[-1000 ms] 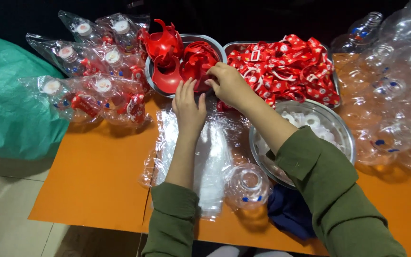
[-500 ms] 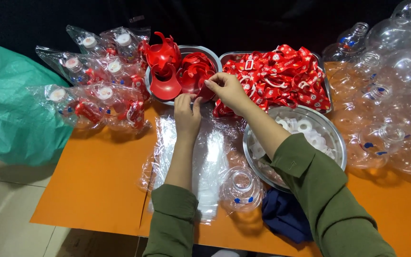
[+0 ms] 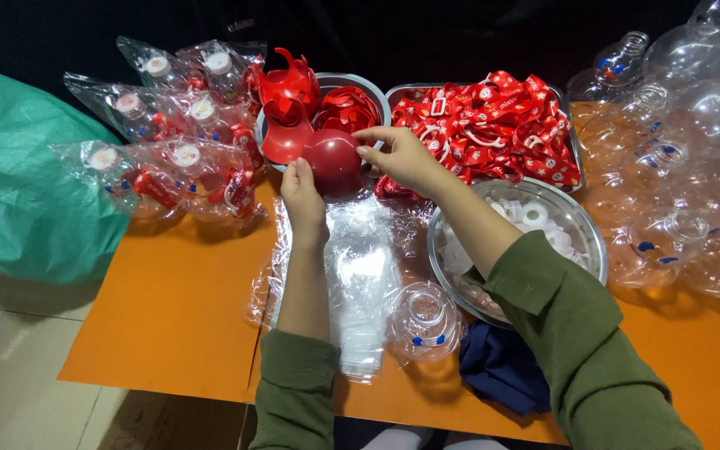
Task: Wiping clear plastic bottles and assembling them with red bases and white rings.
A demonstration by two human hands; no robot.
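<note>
Both hands hold a round red plastic cap just in front of a metal bowl filled with red plastic parts. My left hand grips the cap's left side from below. My right hand pinches its right edge with fingertips. Beneath my forearms lies a stack of clear plastic bags on the orange table. A clear round plastic bottle stands near the table's front edge, between my arms.
A metal tray of red straps sits at the back. A metal bowl of white rings is on the right. Clear bottles are piled at far right, bagged bottles at left. A green sheet and a dark blue cloth lie nearby.
My hands lifted a red round cap out of the bowl of red parts and now hold it between them. The camera view shifted slightly.
</note>
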